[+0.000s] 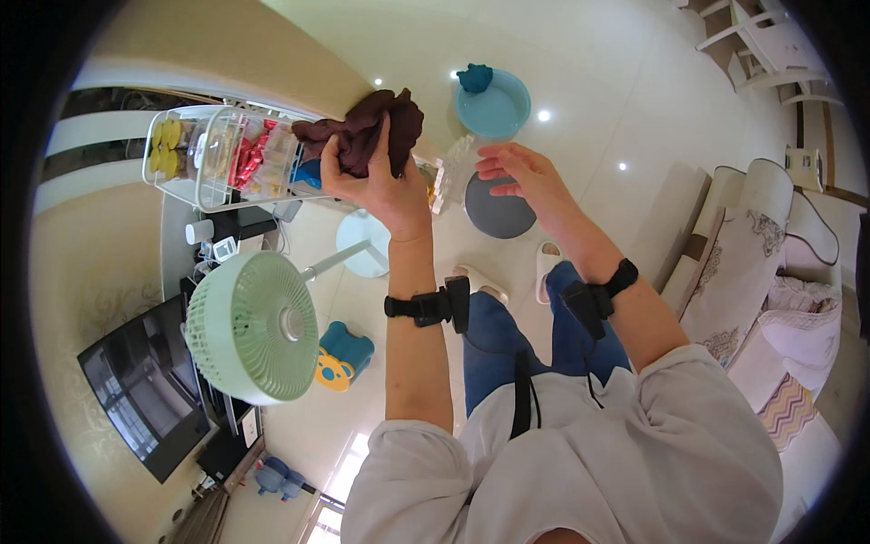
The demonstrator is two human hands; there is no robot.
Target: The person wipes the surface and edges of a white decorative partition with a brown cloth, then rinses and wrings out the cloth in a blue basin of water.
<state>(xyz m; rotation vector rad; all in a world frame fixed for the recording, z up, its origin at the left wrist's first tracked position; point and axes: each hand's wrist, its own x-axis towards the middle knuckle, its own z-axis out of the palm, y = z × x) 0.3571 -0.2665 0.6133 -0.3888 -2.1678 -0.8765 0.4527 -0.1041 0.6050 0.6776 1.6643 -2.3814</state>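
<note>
My left hand [384,190] grips a crumpled dark maroon cloth [387,132] at the right end of a white wire storage rack [204,160]. Clear containers with yellow lids [165,148] and red packets [251,155] fill the rack. To the right, my right hand [516,173] is held in the air with its fingers apart and nothing in it, above a round grey stool top [501,207]. Beyond the hands, a light blue basin [499,105] stands on the tiled floor, with a teal cloth [475,78] over its far left rim.
A pale green standing fan [255,328] is close on the left, its round base [362,243] on the floor. Near it stands a teal and yellow child's step stool [343,353]. A television [146,387] is farther left, a sofa [720,285] at the right.
</note>
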